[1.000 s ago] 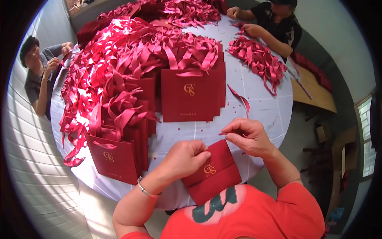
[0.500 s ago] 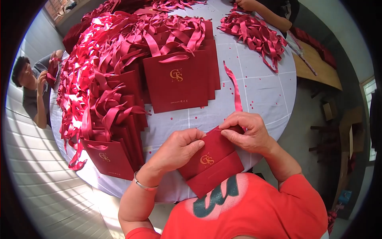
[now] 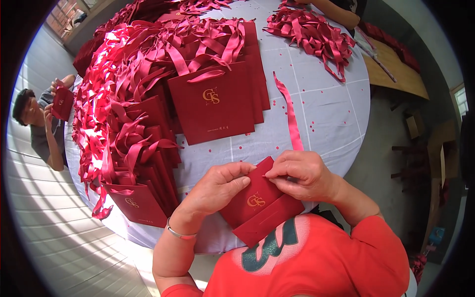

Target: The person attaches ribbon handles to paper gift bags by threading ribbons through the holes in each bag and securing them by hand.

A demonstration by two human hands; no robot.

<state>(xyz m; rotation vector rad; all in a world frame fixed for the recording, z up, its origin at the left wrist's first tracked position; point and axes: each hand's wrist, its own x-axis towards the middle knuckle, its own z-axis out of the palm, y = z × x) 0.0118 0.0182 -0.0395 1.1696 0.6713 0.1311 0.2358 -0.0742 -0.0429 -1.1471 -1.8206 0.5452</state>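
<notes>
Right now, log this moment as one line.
left hand: holds red bag | right hand: pinches ribbon at bag edge | table

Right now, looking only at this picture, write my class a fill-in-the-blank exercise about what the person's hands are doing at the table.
1. The left hand and right hand together hold a flat dark red paper ____.
2. A loose red ribbon runs from the right hand away across the pale ____.
3. The left wrist wears a thin ____ bracelet.
4. The stacked bags on the table carry ribbon handles and a ____ coloured emblem.

Missing words: bag; tablecloth; silver; gold
</notes>
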